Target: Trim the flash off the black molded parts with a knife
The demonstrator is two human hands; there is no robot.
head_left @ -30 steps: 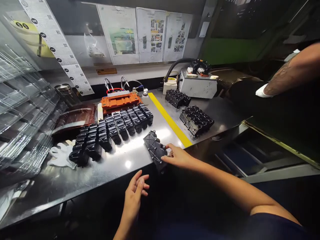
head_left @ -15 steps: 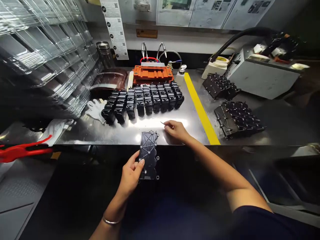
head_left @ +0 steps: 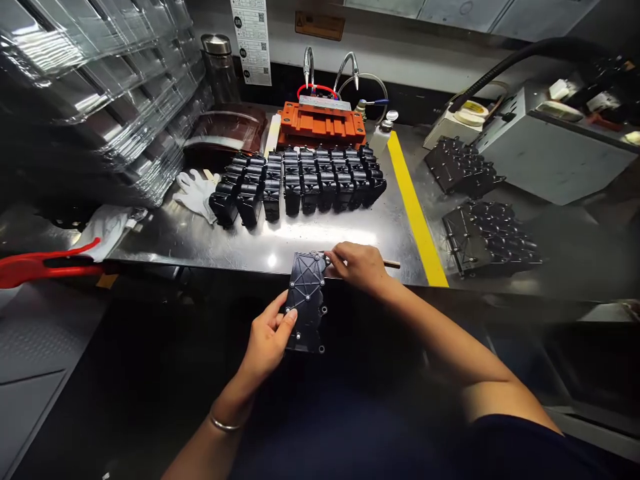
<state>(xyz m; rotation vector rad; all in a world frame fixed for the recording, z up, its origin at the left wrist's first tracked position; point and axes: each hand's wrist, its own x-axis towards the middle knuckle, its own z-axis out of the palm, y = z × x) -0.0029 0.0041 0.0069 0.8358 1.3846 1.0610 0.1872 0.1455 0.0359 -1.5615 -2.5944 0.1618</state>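
My left hand (head_left: 270, 333) is closed around the lower left edge of a black plastic housing part (head_left: 309, 320), thumb on its face. The part is held upright at the bench's front edge, its star-shaped ribs and small screw holes facing me. My right hand (head_left: 361, 267) pinches a slim pen-like tool (head_left: 393, 264) whose brass-coloured rear end sticks out to the right. The tool's tip is at the part's upper right corner, by a screw lug; the fingers hide most of it. Behind the hands stands a row of several similar black housings (head_left: 300, 183).
An orange fixture (head_left: 323, 125) sits behind the row. Yellow tape (head_left: 417, 210) crosses the steel bench; more black housings (head_left: 493, 237) lie right of it, near a grey box (head_left: 555, 147). Clear plastic trays (head_left: 115, 100) are stacked left, with a white glove (head_left: 195, 193) beside them. Red-handled pliers (head_left: 45, 267) are at far left.
My right hand has brought the tool's tip up against the part's upper right corner; before, it was apart from it. The view has tilted down and shifted slightly left.
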